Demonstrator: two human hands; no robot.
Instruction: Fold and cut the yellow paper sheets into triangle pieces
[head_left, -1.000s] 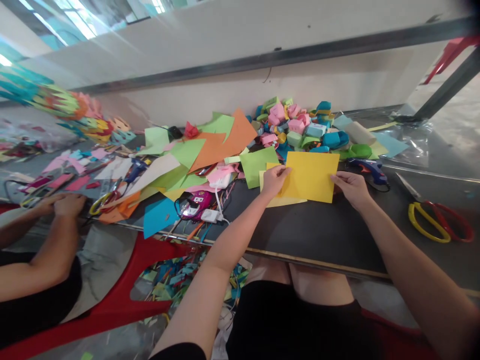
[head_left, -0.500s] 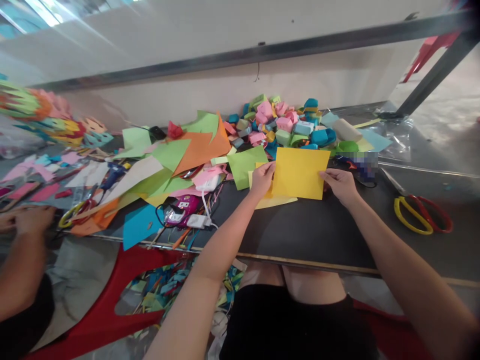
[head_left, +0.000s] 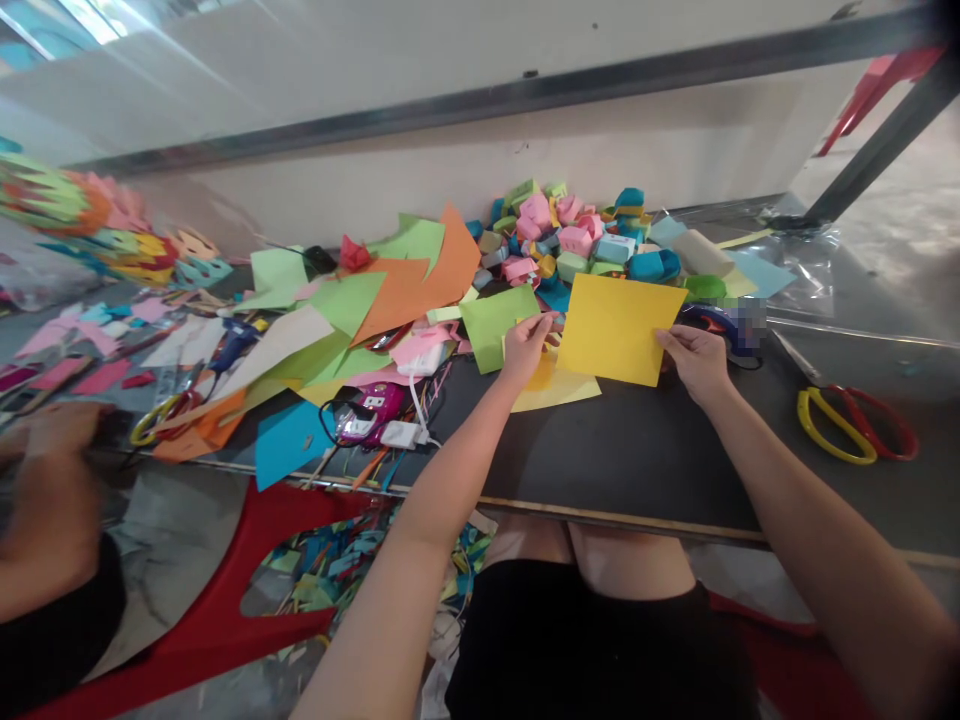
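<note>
A square yellow sheet of paper (head_left: 622, 332) is held up over the dark table. My right hand (head_left: 697, 358) pinches its right edge between thumb and fingers. Beside the sheet's left edge is my left hand (head_left: 528, 350), its fingers bent and slightly apart, seemingly off the sheet. Beneath and behind that hand lie a pale yellow sheet (head_left: 559, 392) and a green sheet (head_left: 491, 325). Scissors (head_left: 855, 420) with yellow and red handles rest right of my right hand. A blue tool (head_left: 720, 325), partly blurred out, lies just behind that hand.
Folded paper pieces (head_left: 574, 240) in several colours are heaped at the back. Left of my hands are loose coloured sheets (head_left: 405, 290), a purple device (head_left: 371, 412) and a white plug (head_left: 401, 434). Another person's hand (head_left: 64, 425) is at the far left. The table's front edge (head_left: 600, 515) runs above my lap.
The yellow sheet has moved right and up with my right hand and tilted slightly. A small gap has opened between it and my left fingers. The whole view has shifted a little.
</note>
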